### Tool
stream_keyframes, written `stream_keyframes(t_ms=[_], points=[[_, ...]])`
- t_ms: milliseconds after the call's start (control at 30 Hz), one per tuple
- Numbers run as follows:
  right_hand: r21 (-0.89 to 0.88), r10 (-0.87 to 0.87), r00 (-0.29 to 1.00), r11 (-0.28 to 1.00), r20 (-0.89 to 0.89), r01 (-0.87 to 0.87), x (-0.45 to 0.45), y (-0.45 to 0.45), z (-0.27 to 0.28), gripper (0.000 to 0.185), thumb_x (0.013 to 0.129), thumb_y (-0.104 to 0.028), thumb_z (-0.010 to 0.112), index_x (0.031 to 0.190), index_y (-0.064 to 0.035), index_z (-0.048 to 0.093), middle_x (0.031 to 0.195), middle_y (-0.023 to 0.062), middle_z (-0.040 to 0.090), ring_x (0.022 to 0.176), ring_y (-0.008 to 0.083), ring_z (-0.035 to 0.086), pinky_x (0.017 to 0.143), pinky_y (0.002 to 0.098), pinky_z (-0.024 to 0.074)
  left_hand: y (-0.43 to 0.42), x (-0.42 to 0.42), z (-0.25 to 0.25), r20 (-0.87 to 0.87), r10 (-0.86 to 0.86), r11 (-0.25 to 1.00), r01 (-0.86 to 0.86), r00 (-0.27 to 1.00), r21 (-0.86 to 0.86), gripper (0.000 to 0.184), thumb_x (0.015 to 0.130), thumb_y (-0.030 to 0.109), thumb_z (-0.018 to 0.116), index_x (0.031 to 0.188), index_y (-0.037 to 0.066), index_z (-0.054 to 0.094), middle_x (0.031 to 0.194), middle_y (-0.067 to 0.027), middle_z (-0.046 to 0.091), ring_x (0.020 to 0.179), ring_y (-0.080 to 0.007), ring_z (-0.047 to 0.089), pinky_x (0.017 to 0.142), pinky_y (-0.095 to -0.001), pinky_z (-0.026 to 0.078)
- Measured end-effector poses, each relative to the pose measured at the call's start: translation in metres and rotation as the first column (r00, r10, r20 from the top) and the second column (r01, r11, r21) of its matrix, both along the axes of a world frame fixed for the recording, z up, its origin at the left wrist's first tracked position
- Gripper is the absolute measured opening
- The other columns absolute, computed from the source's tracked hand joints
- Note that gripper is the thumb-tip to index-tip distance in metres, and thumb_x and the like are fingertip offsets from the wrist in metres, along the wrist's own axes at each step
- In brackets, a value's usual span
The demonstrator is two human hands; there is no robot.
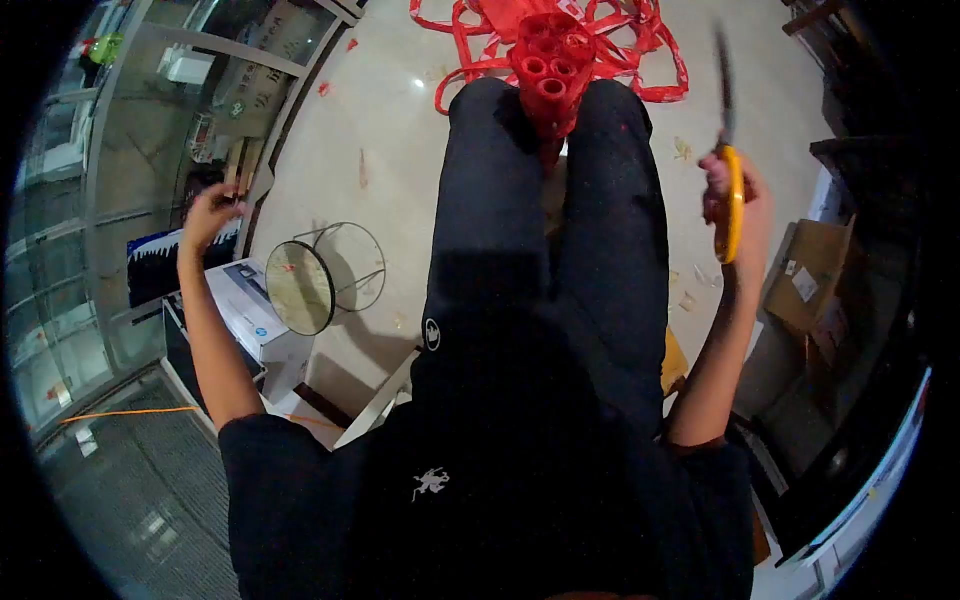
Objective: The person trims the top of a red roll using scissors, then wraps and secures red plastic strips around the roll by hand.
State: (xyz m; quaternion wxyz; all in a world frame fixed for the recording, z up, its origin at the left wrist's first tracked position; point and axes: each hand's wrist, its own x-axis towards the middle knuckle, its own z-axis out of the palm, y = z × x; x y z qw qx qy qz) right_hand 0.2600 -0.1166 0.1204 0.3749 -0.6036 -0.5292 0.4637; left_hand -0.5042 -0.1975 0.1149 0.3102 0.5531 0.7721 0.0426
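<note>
1 pr scissors in R hand

A black short-sleeved shirt carries a pale figure-shaped emblem; dark trousers bear a small oval white badge on the left.

The scissors look metal and smooth plastic — the red bundle glossy, trousers matt cloth.
</note>
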Motion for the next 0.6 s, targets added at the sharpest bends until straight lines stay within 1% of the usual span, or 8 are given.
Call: stream_keyframes(t_ms=[67, 133, 200, 267, 300, 433, 533, 600], points=[[-0.137, -0.293, 0.947, 0.952, -0.135, 0.275, 0.023, -0.003, -0.010, 0.031, 0.093, -0.039, 0.067, 0.097, -0.0086, 0.065, 0.070, -0.0032, 0.051, 0.059, 0.0062, 0.049, 0.051, 0.0219, 0.0364, 0.023, 0.030, 0.048, -0.535, 0.085, 0.872, 0.197, 0.841, 0.448, 0.046, 0.081, 0.021, 0.077, 0.119, -0.001, 0.063, 0.109, -0.0117, 0.068, 0.098, -0.0193, 0.063, 0.087, -0.0326, 0.050], [-0.039, -0.416, 0.808, 0.897, -0.417, 0.441, 0.038, -0.007, -0.027, 0.038, 0.095, -0.048, 0.060, 0.091, -0.0097, 0.059, 0.065, -0.0038, 0.045, 0.052, 0.0047, 0.042, 0.046, 0.0213, 0.0306, 0.043, 0.038, 0.075, -0.185, 0.397, 0.592, -0.098, 0.899, 0.800, 0.042, 0.088, 0.030, 0.072, 0.117, 0.000, 0.066, 0.110, -0.0129, 0.069, 0.096, -0.0176, 0.063, 0.085, -0.0313, 0.049], [-0.105, -0.496, 0.640, 0.830, -0.586, 0.547, 0.059, -0.011, -0.045, 0.040, 0.094, -0.049, 0.061, 0.087, -0.0103, 0.055, 0.064, -0.0037, 0.041, 0.051, 0.0061, 0.041, 0.047, 0.0215, 0.0306, 0.069, 0.062, 0.077, -0.060, 0.328, 0.607, -0.161, 0.943, 0.778, 0.043, 0.089, 0.032, 0.072, 0.118, 0.001, 0.066, 0.108, -0.0113, 0.069, 0.095, -0.0159, 0.064, 0.082, -0.0294, 0.050], [-0.208, -0.562, 0.507, 0.777, -0.653, 0.594, 0.075, -0.013, -0.057, 0.040, 0.094, -0.047, 0.062, 0.080, -0.0113, 0.050, 0.064, -0.0030, 0.037, 0.052, 0.0077, 0.039, 0.050, 0.0234, 0.0328, 0.096, 0.181, 0.080, 0.133, 0.131, 0.819, -0.183, 0.982, 0.544, 0.045, 0.090, 0.033, 0.070, 0.125, 0.004, 0.063, 0.117, -0.0092, 0.066, 0.101, -0.0149, 0.063, 0.084, -0.0288, 0.052], [-0.207, -0.559, 0.511, 0.780, -0.653, 0.590, 0.070, -0.017, -0.059, 0.040, 0.094, -0.047, 0.062, 0.080, -0.0113, 0.050, 0.064, -0.0030, 0.037, 0.052, 0.0077, 0.039, 0.050, 0.0234, 0.0328, 0.110, 0.213, 0.060, 0.294, -0.005, 0.888, -0.131, 0.956, 0.442, 0.047, 0.094, 0.029, 0.064, 0.134, 0.007, 0.056, 0.131, -0.0095, 0.059, 0.109, -0.0179, 0.063, 0.088, -0.0309, 0.052], [-0.210, -0.544, 0.582, 0.814, -0.605, 0.542, 0.053, -0.024, -0.048, 0.035, 0.096, -0.043, 0.061, 0.087, -0.0107, 0.052, 0.065, -0.0028, 0.039, 0.057, 0.0075, 0.039, 0.052, 0.0237, 0.0328, 0.140, 0.378, 0.023, 0.629, -0.332, 0.934, 0.151, 0.703, 0.324, 0.041, 0.096, 0.026, 0.061, 0.132, 0.006, 0.057, 0.123, -0.0114, 0.062, 0.103, -0.0165, 0.065, 0.085, -0.0261, 0.053], [-0.075, -0.453, 0.787, 0.881, -0.419, 0.467, 0.027, -0.034, -0.029, 0.042, 0.099, -0.048, 0.052, 0.111, -0.0079, 0.050, 0.077, -0.0012, 0.046, 0.058, 0.0065, 0.038, 0.052, 0.0228, 0.0310, 0.156, 0.422, 0.032, 0.482, -0.414, 0.885, 0.466, 0.772, 0.013, 0.035, 0.096, 0.025, 0.061, 0.124, 0.004, 0.060, 0.112, -0.0088, 0.066, 0.094, -0.0131, 0.065, 0.076, -0.0236, 0.052], [-0.065, -0.233, 0.841, 0.971, -0.488, 0.232, 0.032, -0.036, -0.023, 0.050, 0.096, -0.058, 0.048, 0.106, -0.0094, 0.050, 0.078, -0.0007, 0.046, 0.058, 0.0074, 0.041, 0.051, 0.0229, 0.0309, 0.154, 0.403, 0.048, 0.535, -0.412, 0.910, 0.359, 0.738, 0.206, 0.031, 0.095, 0.022, 0.061, 0.120, 0.003, 0.061, 0.106, -0.0072, 0.067, 0.091, -0.0113, 0.064, 0.072, -0.0221, 0.051]])
